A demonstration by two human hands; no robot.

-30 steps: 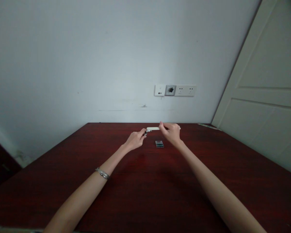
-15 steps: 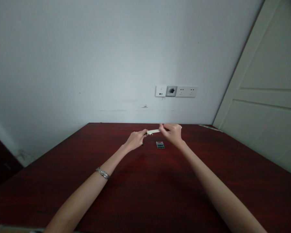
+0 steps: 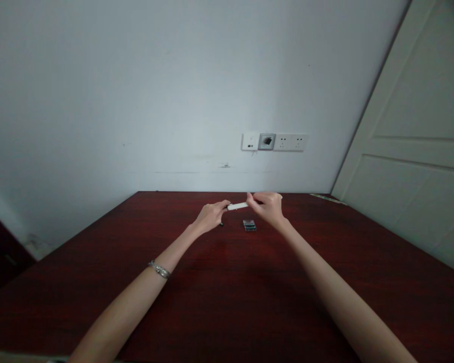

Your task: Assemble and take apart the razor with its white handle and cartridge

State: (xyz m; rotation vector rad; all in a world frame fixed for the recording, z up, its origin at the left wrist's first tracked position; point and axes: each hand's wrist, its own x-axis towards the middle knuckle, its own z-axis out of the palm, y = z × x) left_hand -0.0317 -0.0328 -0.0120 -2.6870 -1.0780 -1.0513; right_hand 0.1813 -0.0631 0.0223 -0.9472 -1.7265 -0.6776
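Observation:
My right hand (image 3: pixel 267 207) is closed in a fist around a slim white bar (image 3: pixel 237 206), whose far end is hidden in the palm. The bar points left, held above the table. At its left end, the fingertips of my left hand (image 3: pixel 211 216) pinch together around a dark bit too small to name. A tiny dark thing (image 3: pixel 221 224) shows just below the left fingers. On the table beneath and between both hands lies a small clear case (image 3: pixel 249 225) with dark contents.
The dark red wooden table (image 3: pixel 227 302) reaches back to a pale wall with a row of sockets (image 3: pixel 290 142). A white panelled door (image 3: pixel 412 151) stands along the right side. A thin pale strip (image 3: pixel 328 199) lies at the back right corner.
A small shiny piece seen under the white bar is now out of sight. The bar seems slightly turned; both hands stay nearly in place.

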